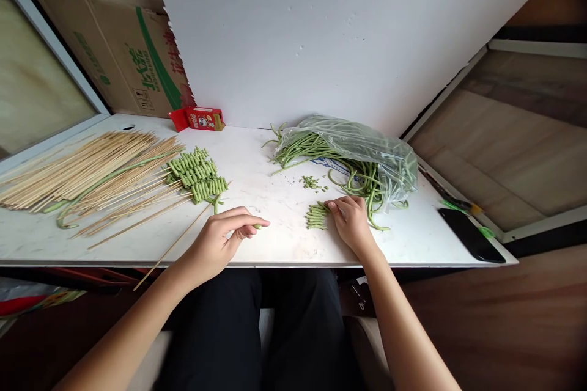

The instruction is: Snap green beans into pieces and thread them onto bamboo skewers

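Note:
My left hand (229, 233) is over the front of the table, thumb and forefinger closed on a short green bean piece (258, 226), of which only the end shows. My right hand (351, 220) rests on the table with its fingers curled at the right end of a row of cut green bean pieces (316, 216); its fingertips appear to pinch a piece there, partly hidden. Left of my left hand, bean pieces threaded on skewers (195, 174) lie stacked. One bare bamboo skewer (169, 250) slants over the table's front edge beside my left forearm.
Loose bamboo skewers (87, 171) are spread at the left, with long beans across them. Whole long beans spill from a clear plastic bag (367, 140). Bean trimmings (310, 182) lie before it. A red box (206, 119) stands at the back, a black phone (471, 235) at the right edge.

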`<control>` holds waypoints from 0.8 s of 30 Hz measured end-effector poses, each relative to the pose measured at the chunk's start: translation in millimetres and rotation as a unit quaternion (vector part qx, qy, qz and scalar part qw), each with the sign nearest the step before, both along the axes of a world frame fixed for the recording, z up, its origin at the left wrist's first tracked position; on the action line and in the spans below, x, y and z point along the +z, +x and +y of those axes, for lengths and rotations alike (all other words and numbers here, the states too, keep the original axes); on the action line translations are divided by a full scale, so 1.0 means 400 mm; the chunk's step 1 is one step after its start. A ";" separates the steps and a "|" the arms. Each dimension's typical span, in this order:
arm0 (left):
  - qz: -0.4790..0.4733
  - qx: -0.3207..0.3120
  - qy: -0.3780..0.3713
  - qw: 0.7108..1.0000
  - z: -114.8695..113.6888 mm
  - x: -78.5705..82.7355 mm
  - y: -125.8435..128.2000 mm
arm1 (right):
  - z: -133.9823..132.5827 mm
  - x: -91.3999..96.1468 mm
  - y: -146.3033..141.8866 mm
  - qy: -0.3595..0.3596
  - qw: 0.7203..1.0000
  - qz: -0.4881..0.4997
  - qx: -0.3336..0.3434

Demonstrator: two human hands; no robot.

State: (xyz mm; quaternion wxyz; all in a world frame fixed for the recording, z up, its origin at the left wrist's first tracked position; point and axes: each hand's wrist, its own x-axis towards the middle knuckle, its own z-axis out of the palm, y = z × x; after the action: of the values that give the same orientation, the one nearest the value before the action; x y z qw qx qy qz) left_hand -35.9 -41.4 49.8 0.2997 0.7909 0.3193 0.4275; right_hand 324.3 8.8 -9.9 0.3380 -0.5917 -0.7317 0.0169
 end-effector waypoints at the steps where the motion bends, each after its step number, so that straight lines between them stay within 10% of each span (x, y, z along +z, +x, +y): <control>1: 0.001 0.002 0.000 1.000 0.000 -0.001 -0.001 | -0.003 0.005 -0.004 -0.007 1.000 0.000 0.008; 9: 0.039 -0.032 -0.048 0.998 -0.005 -0.044 0.023 | -0.016 0.030 -0.022 -0.046 0.992 0.061 0.102; 19: 0.025 -0.017 -0.056 0.998 -0.009 -0.054 0.049 | -0.035 0.066 -0.068 0.012 0.994 0.103 0.036; 24: 0.024 -0.013 -0.056 0.998 -0.011 -0.050 0.054 | -0.077 0.139 -0.066 -0.137 0.972 -0.006 0.190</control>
State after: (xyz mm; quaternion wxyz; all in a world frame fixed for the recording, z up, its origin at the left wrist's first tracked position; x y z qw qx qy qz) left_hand -14.3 -45.8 29.8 0.3412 0.7870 0.3400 0.3855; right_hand 297.9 -21.8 45.8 0.2400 -0.4824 -0.8234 0.1780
